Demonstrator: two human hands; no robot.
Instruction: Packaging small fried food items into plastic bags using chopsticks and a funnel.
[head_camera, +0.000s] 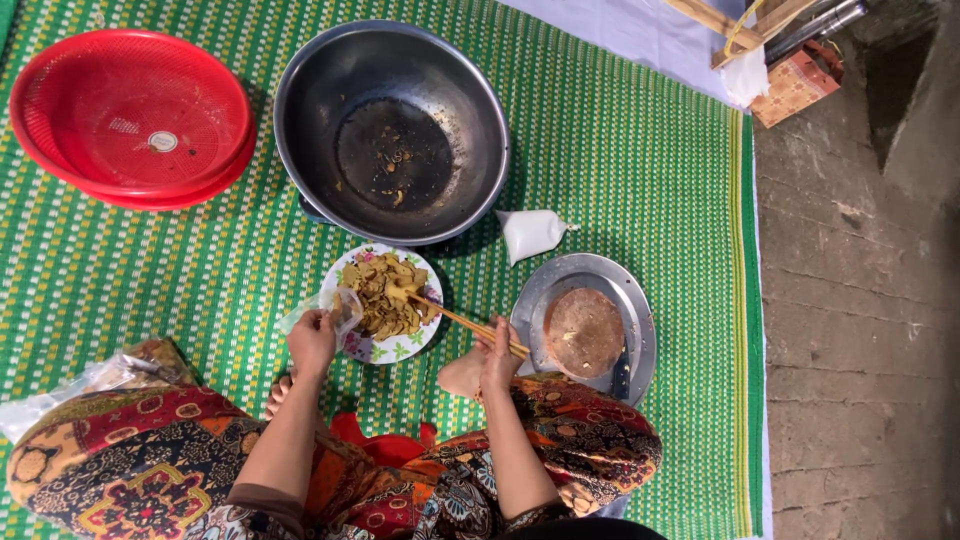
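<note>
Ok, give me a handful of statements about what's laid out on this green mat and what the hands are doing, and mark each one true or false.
1. The right hand holds chopsticks that reach into the food on the flowered plate. True.
2. The left hand grips a knife. False: it holds a small clear plastic bag at the plate's edge.
3. The big metal bowl is full of food. False: only a few scraps lie on its bottom.
4. The red basket sits on the mat beside the metal bowl. True.
5. The round brown block lies on the red basket. False: it lies on a metal plate.
</note>
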